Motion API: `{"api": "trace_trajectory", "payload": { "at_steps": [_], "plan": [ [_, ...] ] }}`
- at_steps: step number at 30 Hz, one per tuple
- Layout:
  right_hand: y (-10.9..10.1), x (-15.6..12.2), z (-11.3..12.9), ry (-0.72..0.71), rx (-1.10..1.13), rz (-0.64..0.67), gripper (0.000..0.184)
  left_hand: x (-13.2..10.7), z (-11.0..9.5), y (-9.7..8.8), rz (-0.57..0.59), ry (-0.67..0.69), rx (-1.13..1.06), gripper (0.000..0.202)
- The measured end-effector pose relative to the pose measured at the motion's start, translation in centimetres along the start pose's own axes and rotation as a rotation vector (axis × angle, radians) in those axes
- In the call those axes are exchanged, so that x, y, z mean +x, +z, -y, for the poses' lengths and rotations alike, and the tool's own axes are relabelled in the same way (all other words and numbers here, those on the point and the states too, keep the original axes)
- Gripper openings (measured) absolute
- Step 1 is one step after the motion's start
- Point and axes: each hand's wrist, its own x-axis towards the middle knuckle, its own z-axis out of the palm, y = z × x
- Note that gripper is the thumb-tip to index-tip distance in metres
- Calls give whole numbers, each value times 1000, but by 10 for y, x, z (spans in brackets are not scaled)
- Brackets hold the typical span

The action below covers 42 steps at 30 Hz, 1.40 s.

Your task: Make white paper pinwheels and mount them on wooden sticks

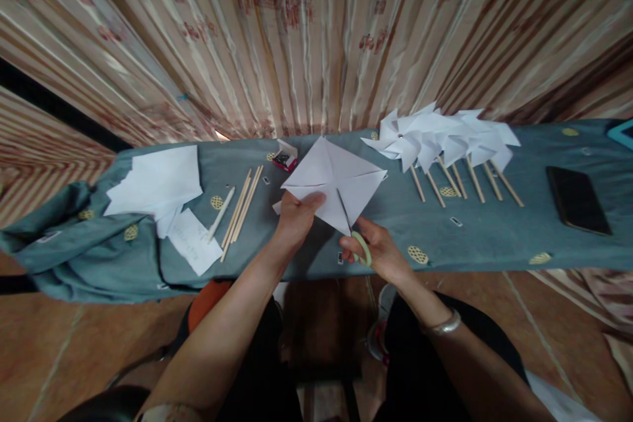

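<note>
1. the left hand (299,214) is closed on a white paper square (356,168), with the thumb on top, near the low left edge
2. the right hand (378,247) is closed around the green handles of the scissors (362,249), with fingers in or around the loops
3. the hands are apart from each other, but both are close to the same paper
4. the paper is in front of the person, over the middle of the table (494,237), turned so that one corner points at the person
5. the dark blades of the scissors lie along the line from that near corner toward the middle of the paper
6. thin lines also run in from the left and right corners of the paper
7. just behind the paper, on the left, a little red and white box (285,158) stands open with small dark bits inside
8. left of the paper are some thin wooden sticks (242,208), lying side by side on a slant
9. next to them is a white pen or pencil (222,211), it is hard to tell which, and its low end is at a note (194,244) with faint writing
10. farther left is a messy pile of white sheets (165,175)
11. on the right, white paper pinwheels (445,135) on sticks lie in a row, one over the next
12. past them is a flat black phone (578,200)
13. a striped curtain (297,46) hangs behind the table
</note>
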Motion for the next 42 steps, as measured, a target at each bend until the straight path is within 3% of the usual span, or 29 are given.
{"api": "trace_trajectory", "payload": {
  "at_steps": [21, 36, 42],
  "plan": [
    [2, -1, 0, -27, -7, -30, 45, 0, 0, 0, -15, 10, 24, 26],
    [1, -27, 6, -34, -80, 39, 48, -9, -2, 4, 19, 43, -29, 38],
    [-5, -37, 0, 72, -156, 43, 74, 1, -6, -3, -20, 56, -67, 36]
  ]
}}
